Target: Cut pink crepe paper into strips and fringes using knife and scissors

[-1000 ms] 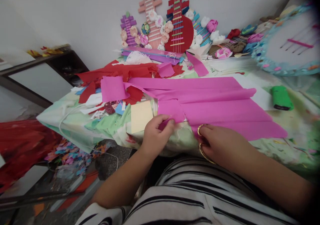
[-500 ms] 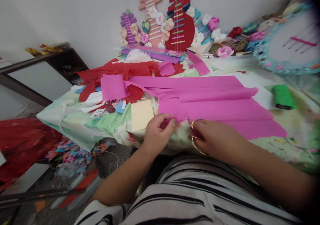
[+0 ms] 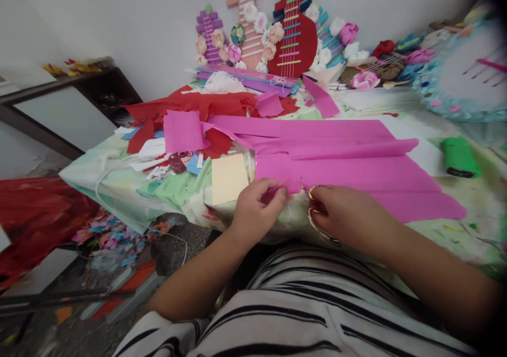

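Note:
A long pink sheet of crepe paper [image 3: 356, 172] lies across the table's front, with a cut running in from its near edge. My left hand [image 3: 259, 204] pinches the near edge of its left end between thumb and fingers. Closed through the gold handles of a pair of scissors [image 3: 322, 227], my right hand [image 3: 348, 214] sits just right of the left one. The blade tips lie at the cut in the pink paper; most of the blades is hidden. A cream square of card [image 3: 229, 178] rests left of my left hand.
Red crepe paper [image 3: 190, 106], a pink square [image 3: 182, 131] and paper scraps lie behind and left. Decorated paper instruments [image 3: 293, 45] lean on the wall. A green-wrapped object [image 3: 459, 157] stands at right. A white cord [image 3: 99, 185] hangs over the table's left side.
The whole view has shifted slightly, so the table things appear a little further right. Both hands keep their hold on the pink paper and the scissors, with little other visible change.

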A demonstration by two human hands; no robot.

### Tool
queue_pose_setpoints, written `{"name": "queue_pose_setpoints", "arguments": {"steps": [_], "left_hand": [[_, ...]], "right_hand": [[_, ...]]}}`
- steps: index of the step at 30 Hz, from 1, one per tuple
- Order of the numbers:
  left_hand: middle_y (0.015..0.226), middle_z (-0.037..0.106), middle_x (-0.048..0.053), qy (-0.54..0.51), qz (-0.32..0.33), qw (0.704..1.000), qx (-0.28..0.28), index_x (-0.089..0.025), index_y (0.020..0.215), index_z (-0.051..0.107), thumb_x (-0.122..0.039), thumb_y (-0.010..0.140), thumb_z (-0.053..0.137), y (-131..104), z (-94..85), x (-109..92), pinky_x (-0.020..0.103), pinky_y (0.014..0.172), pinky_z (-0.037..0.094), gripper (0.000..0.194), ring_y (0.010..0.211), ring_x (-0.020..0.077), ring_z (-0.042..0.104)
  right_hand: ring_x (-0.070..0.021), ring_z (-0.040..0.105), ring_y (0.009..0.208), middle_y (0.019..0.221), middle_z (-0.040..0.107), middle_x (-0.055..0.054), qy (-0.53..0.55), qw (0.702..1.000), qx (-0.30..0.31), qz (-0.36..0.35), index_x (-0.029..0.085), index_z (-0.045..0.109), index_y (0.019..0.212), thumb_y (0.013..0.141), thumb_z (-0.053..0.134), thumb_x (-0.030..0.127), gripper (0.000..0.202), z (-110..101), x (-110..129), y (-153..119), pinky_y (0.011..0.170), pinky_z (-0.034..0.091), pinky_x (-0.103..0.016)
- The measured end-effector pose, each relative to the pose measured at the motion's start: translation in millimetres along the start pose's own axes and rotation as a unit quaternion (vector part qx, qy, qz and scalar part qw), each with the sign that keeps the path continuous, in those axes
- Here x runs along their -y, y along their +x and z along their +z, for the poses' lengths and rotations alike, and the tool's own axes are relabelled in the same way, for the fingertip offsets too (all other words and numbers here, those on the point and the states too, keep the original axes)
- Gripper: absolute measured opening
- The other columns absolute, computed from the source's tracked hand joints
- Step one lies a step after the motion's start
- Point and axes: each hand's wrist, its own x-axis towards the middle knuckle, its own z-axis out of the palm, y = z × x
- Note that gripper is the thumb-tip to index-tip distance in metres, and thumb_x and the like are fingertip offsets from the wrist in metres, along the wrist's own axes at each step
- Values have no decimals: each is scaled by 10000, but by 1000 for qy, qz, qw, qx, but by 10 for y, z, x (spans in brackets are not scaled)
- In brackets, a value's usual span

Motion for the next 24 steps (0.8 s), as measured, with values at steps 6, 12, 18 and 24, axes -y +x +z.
{"name": "queue_pose_setpoints", "arguments": {"steps": [6, 12, 18, 24], "left_hand": [[673, 584, -7, 3, 1, 1000, 3, -165, 717, 574, -233, 764, 512, -4, 1, 12, 222, 612, 425, 103, 640, 112, 532], [670, 577, -14, -2, -4, 1000, 5, -168, 716, 570, -228, 764, 511, -9, 4, 17, 210, 593, 425, 97, 624, 104, 531], [655, 570, -12, 3, 3, 1000, 14, -171, 697, 569, -231, 771, 501, -3, 3, 11, 219, 592, 427, 117, 622, 108, 529], [676, 584, -3, 11, 1, 1000, 15, -174, 714, 574, -237, 775, 498, -5, 0, 0, 233, 610, 429, 116, 643, 118, 538]], "right_hand": [[-98, 376, 465, 551, 505, -13, -8, 1000, -7, 5, 182, 514, 635, 706, 413, 282, 159, -23, 3, -21, 459, 186, -237], [-90, 342, 461, 566, 506, -1, -1, 1000, -22, -2, 186, 491, 627, 701, 420, 278, 138, -22, -20, -55, 468, 191, -240], [-107, 406, 495, 586, 539, -13, 5, 1000, 6, -13, 194, 530, 650, 728, 413, 317, 187, -12, 18, -29, 474, 201, -239], [-120, 454, 518, 628, 571, -21, -1, 1000, 16, -15, 189, 525, 652, 725, 404, 264, 161, 0, 61, -11, 479, 205, -242]]}}
